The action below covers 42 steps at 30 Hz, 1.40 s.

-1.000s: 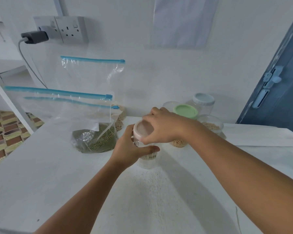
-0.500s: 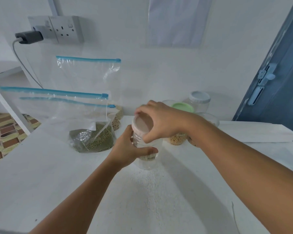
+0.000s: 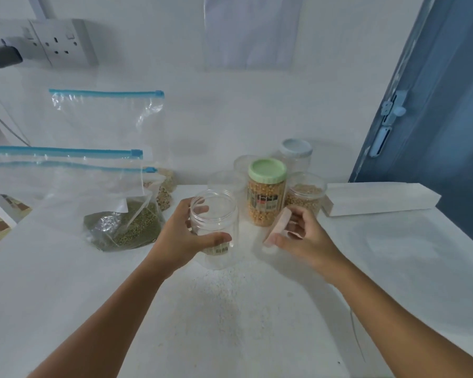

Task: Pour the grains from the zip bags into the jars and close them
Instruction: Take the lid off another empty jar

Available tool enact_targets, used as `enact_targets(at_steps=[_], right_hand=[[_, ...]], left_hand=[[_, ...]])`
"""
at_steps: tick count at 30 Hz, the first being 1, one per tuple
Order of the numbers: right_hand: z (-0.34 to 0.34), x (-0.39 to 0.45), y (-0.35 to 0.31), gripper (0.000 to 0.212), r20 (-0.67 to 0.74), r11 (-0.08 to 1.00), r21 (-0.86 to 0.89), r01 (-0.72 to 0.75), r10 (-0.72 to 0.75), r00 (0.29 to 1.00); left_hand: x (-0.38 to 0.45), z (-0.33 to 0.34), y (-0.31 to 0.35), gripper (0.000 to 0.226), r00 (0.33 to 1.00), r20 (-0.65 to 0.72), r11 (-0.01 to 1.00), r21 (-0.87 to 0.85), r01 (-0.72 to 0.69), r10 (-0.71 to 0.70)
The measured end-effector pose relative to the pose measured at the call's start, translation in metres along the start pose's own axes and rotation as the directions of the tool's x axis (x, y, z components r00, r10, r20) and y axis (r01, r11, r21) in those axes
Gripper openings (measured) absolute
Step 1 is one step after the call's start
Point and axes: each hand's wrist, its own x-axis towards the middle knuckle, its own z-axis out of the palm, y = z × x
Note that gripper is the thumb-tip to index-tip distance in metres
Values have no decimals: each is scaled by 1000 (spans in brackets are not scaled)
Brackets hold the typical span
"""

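An empty clear plastic jar [image 3: 215,214] stands open on the white table, and my left hand [image 3: 180,238] grips its side. My right hand [image 3: 301,236] holds the jar's pale pink lid [image 3: 277,226] tilted on edge, just right of the jar. To the left a zip bag of green grains [image 3: 126,227] leans against two more zip bags with blue seals [image 3: 66,170], which hold brownish grains low down. Behind stands a jar of yellow grains with a green lid [image 3: 266,197].
Beside the green-lidded jar are an open jar of brown grains [image 3: 306,195], a jar with a pale blue lid [image 3: 295,154] and two empty clear jars [image 3: 227,181]. A white box [image 3: 380,199] lies at right. A blue door [image 3: 448,105] stands behind it. Wall sockets [image 3: 63,42] are top left.
My right hand has taken the pink lid off the jar and moved it down to the right. My left hand still grips the jar, which now stands open.
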Motion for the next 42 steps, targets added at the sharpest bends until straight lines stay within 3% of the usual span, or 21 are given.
enact_targets(at_steps=[4,11,15,22,27,35,42], right_hand=[[4,-6,30,82,21,994,-82,-71,73,997],[-12,-21,44,81,63,894,-446,-44,80,995],[-12,-21,39,104,128,837,-547,-9,94,987],[28,1,-21,99,240,979,-184,92,-46,970],[43,19,-37,99,276,991,-56,123,-103,956],[22,16,-19,96,315,995,24,93,-95,944],[15,12,-15,96,357,995,24,97,-99,929]], left_hand=[[1,2,-1,111,1000,4,1000,-6,-6,6],[1,1,1,112,1000,18,1000,-20,-5,6],[1,3,1,103,999,49,999,-41,6,-4],[1,0,3,111,962,269,992,-97,76,-48],[-4,11,13,63,912,410,975,-208,76,16],[-2,9,12,89,873,486,977,-162,140,-44],[-8,15,29,85,859,510,980,-139,140,-51]])
